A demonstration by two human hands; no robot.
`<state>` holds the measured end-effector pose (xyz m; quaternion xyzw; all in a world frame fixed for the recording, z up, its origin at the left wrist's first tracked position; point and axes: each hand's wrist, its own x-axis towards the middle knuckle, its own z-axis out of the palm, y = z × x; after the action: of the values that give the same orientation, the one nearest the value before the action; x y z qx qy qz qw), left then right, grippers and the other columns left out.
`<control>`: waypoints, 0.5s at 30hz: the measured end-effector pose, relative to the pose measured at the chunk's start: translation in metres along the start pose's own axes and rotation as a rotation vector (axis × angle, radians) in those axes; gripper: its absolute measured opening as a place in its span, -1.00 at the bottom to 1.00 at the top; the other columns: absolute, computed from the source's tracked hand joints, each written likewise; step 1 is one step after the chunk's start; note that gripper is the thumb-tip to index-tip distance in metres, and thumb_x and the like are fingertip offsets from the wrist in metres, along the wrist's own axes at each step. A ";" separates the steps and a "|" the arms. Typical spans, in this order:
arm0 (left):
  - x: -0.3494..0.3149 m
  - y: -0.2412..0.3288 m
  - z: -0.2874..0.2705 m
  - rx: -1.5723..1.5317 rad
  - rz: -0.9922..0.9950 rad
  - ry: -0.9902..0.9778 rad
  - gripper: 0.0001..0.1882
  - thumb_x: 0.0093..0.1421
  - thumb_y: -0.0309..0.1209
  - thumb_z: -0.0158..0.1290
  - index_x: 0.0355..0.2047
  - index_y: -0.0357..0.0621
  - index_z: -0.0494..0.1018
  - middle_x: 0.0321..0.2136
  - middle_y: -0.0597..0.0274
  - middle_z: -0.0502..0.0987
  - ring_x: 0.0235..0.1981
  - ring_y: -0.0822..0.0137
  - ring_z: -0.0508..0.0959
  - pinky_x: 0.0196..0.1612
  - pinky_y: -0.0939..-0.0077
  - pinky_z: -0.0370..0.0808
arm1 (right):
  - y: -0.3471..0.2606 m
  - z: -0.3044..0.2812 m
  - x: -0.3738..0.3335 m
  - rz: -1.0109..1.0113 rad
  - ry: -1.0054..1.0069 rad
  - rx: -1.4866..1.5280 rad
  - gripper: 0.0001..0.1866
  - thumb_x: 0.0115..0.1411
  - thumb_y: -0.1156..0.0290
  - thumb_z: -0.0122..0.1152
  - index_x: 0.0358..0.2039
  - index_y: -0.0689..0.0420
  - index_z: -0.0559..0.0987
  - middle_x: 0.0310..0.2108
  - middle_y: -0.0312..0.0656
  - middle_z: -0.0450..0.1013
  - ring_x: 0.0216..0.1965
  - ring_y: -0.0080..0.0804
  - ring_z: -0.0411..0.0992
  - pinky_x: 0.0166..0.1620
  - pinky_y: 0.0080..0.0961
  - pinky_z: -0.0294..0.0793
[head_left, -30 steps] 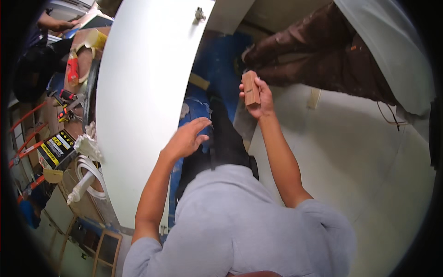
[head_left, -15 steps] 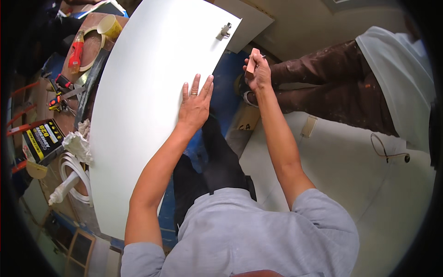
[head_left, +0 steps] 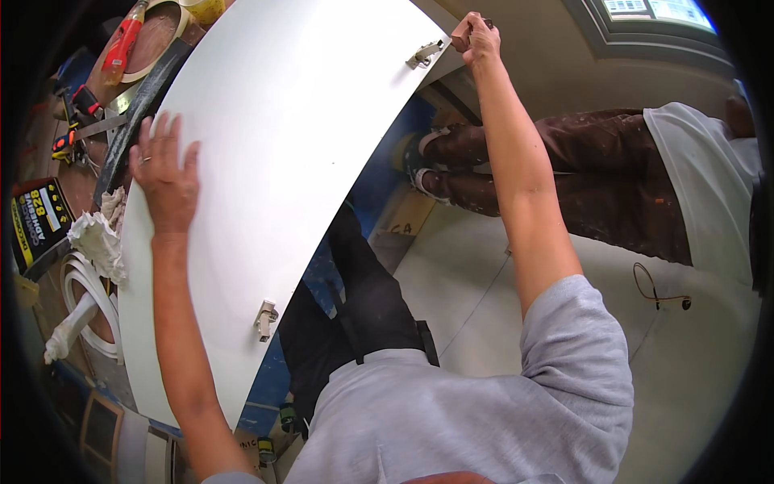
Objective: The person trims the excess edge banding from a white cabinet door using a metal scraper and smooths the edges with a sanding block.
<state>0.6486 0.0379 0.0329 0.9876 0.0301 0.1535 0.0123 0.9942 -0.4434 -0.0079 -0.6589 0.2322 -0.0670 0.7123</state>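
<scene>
A long white panel [head_left: 266, 121], looking like a cabinet door, lies in front of me. My left hand [head_left: 168, 173] rests near its left edge, fingers stretched out and spread, holding nothing. My right hand [head_left: 480, 39] is out at the far right corner of the panel, its fingers closed round a small reddish-brown block [head_left: 460, 37]. The block is at the panel's edge; whether it touches cannot be made out. One metal hinge [head_left: 424, 55] is fixed near that far corner. A second hinge [head_left: 265, 320] sits on the right edge closer to me.
Left of the panel a worktop holds a red bottle [head_left: 125, 44], a tape roll [head_left: 153, 40], a black-and-yellow can [head_left: 40, 222], crumpled white material [head_left: 98, 246] and coiled white strip [head_left: 89, 310]. At right stands a person in brown trousers [head_left: 564, 185]. A cable [head_left: 649, 290] lies beyond.
My left hand has moved left across the panel to its far side. My right hand has reached forward with the block to the panel's corner. The nearer hinge has come into view.
</scene>
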 end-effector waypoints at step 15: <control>-0.022 -0.025 0.015 0.041 -0.102 0.024 -0.49 0.47 -0.17 -0.05 0.35 -0.07 0.32 0.42 0.22 0.27 0.37 0.06 0.32 0.37 0.04 0.21 | 0.032 0.004 0.039 -0.124 0.028 -0.222 -0.42 0.06 0.41 0.46 0.04 0.18 0.36 -0.21 -0.13 0.52 -0.31 -0.32 0.56 -0.28 -0.28 0.63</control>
<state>0.6308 0.0610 0.0116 0.9829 0.0838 0.1637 -0.0007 1.0233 -0.4516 -0.0478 -0.7459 0.2067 -0.0941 0.6261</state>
